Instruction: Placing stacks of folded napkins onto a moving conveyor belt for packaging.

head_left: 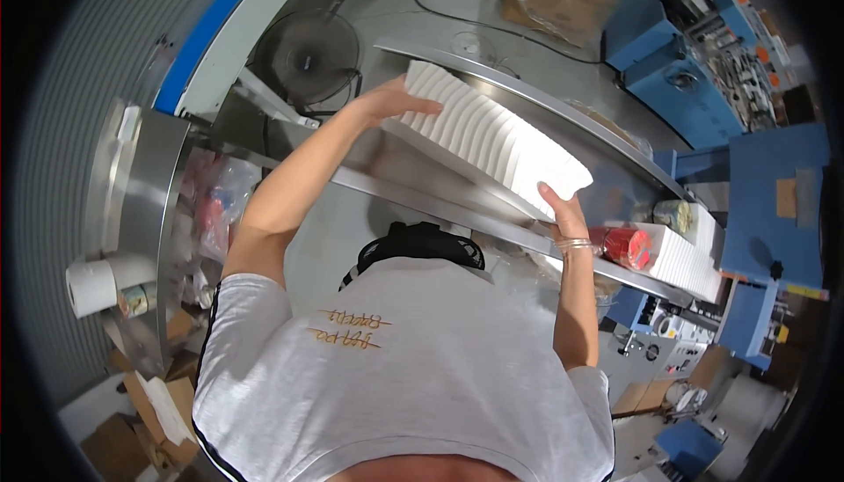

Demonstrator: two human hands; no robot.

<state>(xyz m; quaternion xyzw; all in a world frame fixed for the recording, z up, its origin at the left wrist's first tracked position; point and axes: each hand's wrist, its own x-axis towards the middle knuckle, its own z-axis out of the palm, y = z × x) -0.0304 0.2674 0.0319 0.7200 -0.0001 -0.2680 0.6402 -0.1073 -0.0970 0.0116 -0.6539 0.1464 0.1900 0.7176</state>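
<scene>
A long white row of thin, rounded pieces packed face to face [479, 130] lies slantwise over a metal trough-like table [387, 161]; I cannot make out what the pieces are. At its far left end is my left hand [387, 102], with the thumb laid over the top and the other fingers hidden behind. My right hand [567, 214] grips the near right end, thumb on the white surface and fingers out of sight below. Between them the two hands hold the row. Whether its underside touches the metal is hidden.
Right of my right hand are a red wrapped roll [626, 246], a second white ribbed row [684, 262] and a patterned roll [673, 214]. A raised metal rim [527, 99] edges the far side. Beyond stand a fan [308, 55] and blue machinery [681, 82]. A white roll [90, 288] is at left.
</scene>
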